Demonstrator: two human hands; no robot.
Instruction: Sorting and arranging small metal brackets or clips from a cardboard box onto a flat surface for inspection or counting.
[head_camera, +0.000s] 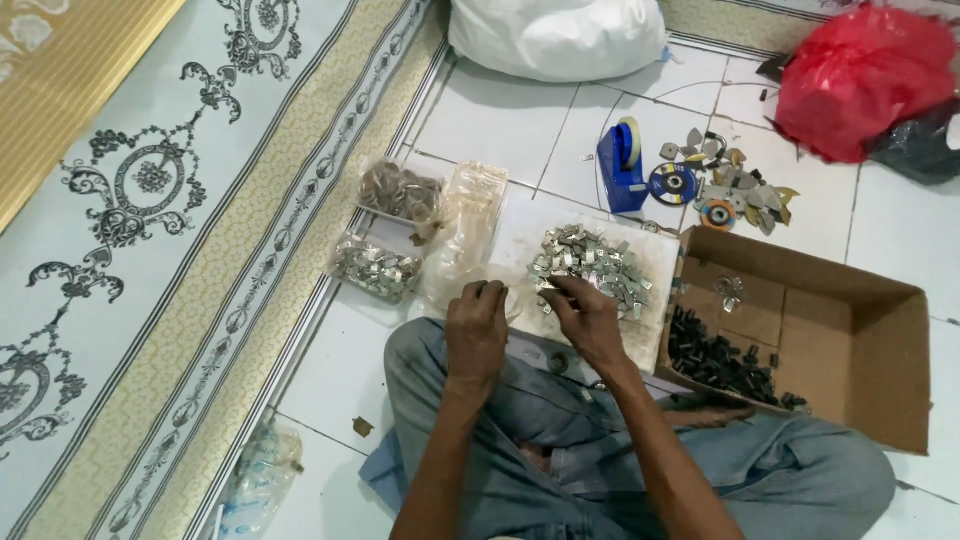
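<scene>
The right hand (588, 318) is closed in a pinch on a small metal clip at the near edge of the clip pile (590, 262), which lies on a white board (520, 235) on the floor. The left hand (476, 325) is curled shut just beside it; what it holds cannot be told. Single pieces are best drawn from the pile's edge, so the heap is not scattered. The floor is white tile (500, 120), a patterned mat (150, 200) alongside. A cardboard box (850, 340) of dark parts sits close by.
</scene>
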